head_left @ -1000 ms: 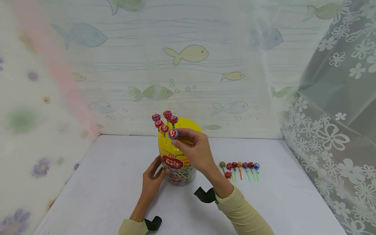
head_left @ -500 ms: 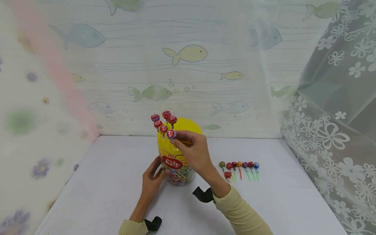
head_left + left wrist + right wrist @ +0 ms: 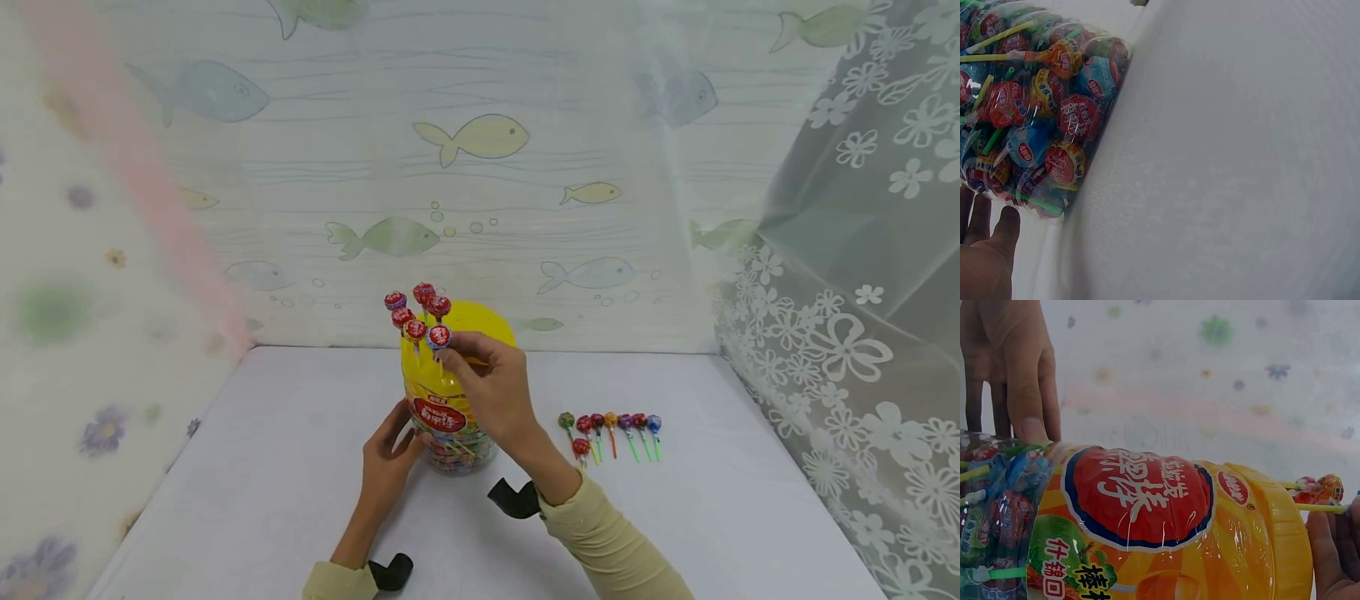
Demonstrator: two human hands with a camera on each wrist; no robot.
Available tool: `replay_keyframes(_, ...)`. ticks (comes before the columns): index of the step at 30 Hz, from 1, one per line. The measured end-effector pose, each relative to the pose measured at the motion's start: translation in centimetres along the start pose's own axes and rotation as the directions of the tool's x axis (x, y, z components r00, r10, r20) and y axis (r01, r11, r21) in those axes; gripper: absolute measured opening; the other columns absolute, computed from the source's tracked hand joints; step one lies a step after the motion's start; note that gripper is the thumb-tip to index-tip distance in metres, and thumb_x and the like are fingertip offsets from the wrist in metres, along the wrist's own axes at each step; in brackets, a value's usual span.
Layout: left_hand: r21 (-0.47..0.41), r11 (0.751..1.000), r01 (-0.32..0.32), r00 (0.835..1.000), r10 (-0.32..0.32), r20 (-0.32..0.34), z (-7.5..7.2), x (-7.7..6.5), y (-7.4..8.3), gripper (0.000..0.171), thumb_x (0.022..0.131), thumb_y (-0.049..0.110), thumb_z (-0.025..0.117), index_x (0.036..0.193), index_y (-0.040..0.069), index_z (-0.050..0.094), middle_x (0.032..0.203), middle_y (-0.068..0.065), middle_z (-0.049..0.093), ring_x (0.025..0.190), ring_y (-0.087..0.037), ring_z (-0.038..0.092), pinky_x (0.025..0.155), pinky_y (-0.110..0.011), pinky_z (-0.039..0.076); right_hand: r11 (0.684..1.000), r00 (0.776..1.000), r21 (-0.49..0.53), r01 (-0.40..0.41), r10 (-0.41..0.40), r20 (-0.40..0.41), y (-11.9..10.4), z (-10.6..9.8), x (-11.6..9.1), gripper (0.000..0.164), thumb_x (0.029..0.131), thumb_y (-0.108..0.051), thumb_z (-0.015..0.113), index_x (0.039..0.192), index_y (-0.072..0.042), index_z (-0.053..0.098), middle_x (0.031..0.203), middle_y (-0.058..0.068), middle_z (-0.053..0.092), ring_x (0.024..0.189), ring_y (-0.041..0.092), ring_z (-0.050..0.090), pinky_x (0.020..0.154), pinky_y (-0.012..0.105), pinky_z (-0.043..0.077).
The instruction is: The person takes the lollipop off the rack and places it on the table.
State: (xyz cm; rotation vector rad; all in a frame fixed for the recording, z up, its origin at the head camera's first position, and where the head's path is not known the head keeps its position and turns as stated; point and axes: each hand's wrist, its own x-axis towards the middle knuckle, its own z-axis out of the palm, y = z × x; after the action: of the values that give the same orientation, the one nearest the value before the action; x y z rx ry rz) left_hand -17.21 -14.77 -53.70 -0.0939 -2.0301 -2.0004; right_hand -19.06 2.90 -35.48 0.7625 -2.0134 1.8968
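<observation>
A clear plastic lollipop jar [image 3: 438, 415] with a yellow lid [image 3: 480, 317] and a red oval label stands on the table. My left hand [image 3: 386, 458] holds its lower left side, thumb toward the front. Several red-wrapped lollipops [image 3: 415, 329] stand upright at the lid's left part. Over the lid, my right hand [image 3: 491, 379] pinches a lollipop [image 3: 439, 337] with a red-and-blue wrapper just below its head; the fingers hide part of the stick, and whether its lower end sits in the lid cannot be told. Wrapped lollipops [image 3: 1080, 117] fill the jar in the left wrist view.
Several lollipops [image 3: 626, 422] with coloured sticks lie in a row on the white table [image 3: 300, 450], right of the jar. One red lollipop [image 3: 581, 447] lies slightly nearer. Fish-patterned sheeting [image 3: 480, 242] hangs behind the table; floral sheets flank both sides.
The pinched lollipop's head has risen slightly since half a second ago, and my right hand has shifted a little left overall. My left hand stays on the jar.
</observation>
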Motion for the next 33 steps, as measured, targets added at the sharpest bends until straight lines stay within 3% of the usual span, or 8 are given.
replay_keyframes(8,-0.014,1.0,-0.003,1.0,0.003,-0.004,0.2,-0.2,0.0,0.064,0.095,0.006,0.07,0.153,0.008,0.044,0.156,-0.008,0.047,0.137,0.0,0.046,0.116,-0.039,0.04,0.996,0.996,0.052,0.066,-0.062,-0.069,-0.2,-0.4,0.1,0.018,0.097,-0.001,0.066,0.112,0.008,0.069,0.108,0.021,0.072,0.098,0.03,0.074,0.09,0.034,0.062)
replay_keyframes(18,0.015,1.0,0.021,1.0,-0.021,0.001,0.3,-0.4,0.0,0.063,0.096,0.009,0.07,0.154,0.01,0.044,0.157,-0.006,0.046,0.139,-0.002,0.044,0.117,-0.04,0.039,0.984,0.982,0.112,0.136,-0.119,-0.144,0.0,-1.9,-0.9,0.017,0.095,0.005,0.065,0.111,0.011,0.068,0.104,0.024,0.07,0.093,0.013,0.072,0.089,0.035,0.063)
replay_keyframes(27,0.014,1.0,0.004,1.0,-0.004,0.01,0.0,-0.3,-0.1,0.064,0.096,0.008,0.07,0.154,0.011,0.044,0.157,-0.005,0.046,0.139,-0.001,0.044,0.117,-0.04,0.039,0.98,0.964,0.106,0.171,-0.143,-0.226,1.6,-4.1,-2.5,0.017,0.094,0.008,0.064,0.11,0.014,0.067,0.101,-0.005,0.072,0.09,0.009,0.071,0.085,0.028,0.063)
replay_keyframes(33,0.004,1.0,-0.001,1.0,0.001,0.009,0.0,-0.2,0.0,0.064,0.095,0.008,0.071,0.154,0.01,0.045,0.156,-0.005,0.046,0.139,-0.002,0.044,0.117,-0.04,0.039,0.98,0.952,0.103,0.172,-0.139,-0.274,3.3,-5.9,-3.5,0.017,0.093,0.01,0.064,0.109,0.016,0.067,0.101,-0.001,0.074,0.085,0.009,0.072,0.08,0.026,0.064)
